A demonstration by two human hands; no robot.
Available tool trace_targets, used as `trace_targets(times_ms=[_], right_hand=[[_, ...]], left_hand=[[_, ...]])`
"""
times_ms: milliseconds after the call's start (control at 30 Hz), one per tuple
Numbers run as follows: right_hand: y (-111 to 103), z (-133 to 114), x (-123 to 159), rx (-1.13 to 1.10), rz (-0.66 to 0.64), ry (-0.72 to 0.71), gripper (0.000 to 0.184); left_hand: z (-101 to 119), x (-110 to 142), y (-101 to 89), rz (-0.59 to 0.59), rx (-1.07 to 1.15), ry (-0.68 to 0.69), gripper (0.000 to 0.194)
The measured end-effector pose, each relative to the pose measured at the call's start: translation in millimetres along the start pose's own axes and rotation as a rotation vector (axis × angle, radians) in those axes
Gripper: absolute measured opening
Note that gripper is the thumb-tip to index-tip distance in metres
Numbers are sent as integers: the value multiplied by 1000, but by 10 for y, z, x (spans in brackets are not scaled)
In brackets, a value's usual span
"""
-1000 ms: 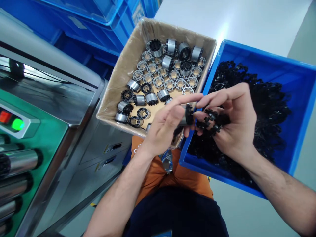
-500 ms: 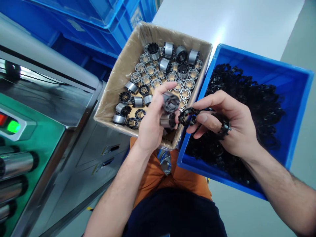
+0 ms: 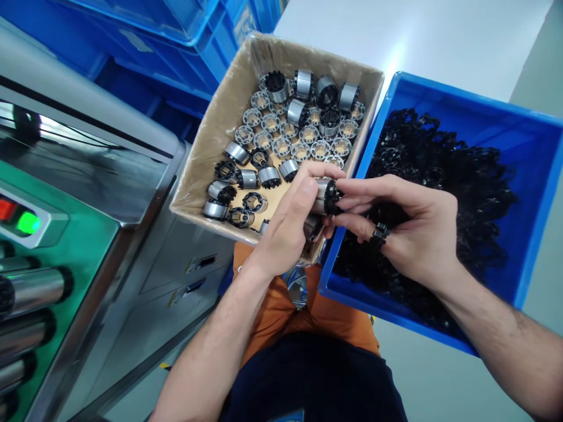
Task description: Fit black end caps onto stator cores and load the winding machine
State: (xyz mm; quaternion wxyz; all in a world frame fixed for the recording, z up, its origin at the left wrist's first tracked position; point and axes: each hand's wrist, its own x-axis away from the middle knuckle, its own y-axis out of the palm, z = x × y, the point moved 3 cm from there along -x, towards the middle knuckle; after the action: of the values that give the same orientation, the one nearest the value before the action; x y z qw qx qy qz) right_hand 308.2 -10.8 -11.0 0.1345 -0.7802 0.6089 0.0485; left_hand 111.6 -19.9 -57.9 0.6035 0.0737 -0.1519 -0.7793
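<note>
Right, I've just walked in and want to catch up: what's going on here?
A person holds a silver core in the left hand. The right hand touches the black ring at the core's end and also holds another black piece. The cardboard box contains silver cores, some bare, some black-ended; the blue bin beside it contains black parts.

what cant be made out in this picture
All in the head view:
Left end of the metal ring in the left hand: covered by that hand.
Part of the black piece in the right hand: behind the thumb.
Number of black parts in the blue bin: dark, overlapping.
Lower rollers: cut off by the left edge.
</note>
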Motion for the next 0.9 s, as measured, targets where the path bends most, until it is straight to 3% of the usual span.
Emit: trace_targets(times_ms=[133,333,400,500,600,667,733,800,900], right_hand=[[6,30,12,45,-2,6,38],[69,87,-18,-193,-53,88,26],[17,115,-63,-200,-96,154,12],[-179,217,-131,5,-143,263,24],[-349,326,-152,244,-201,248,18],[-366,353,-139,272,-247,197,20],[-325,334,-121,217,-268,174,19],[-267,288,-112,139,-257,195,23],[-199,219,-119,67,-236,237,31]], left_hand=[[-6,17,-9,-24,-76,44,48],[73,37,-49,-112,-208,72,41],[187,50,-178,-63,-379,124,37],[401,92,-501,66,-810,163,34],[550,140,-826,164,-1027,189,54],[584,158,-949,285,-907,244,61],[548,149,-939,385,-631,268,48],[449,92,-780,384,-352,180,37],[276,-27,-393,307,-87,-25,39]])
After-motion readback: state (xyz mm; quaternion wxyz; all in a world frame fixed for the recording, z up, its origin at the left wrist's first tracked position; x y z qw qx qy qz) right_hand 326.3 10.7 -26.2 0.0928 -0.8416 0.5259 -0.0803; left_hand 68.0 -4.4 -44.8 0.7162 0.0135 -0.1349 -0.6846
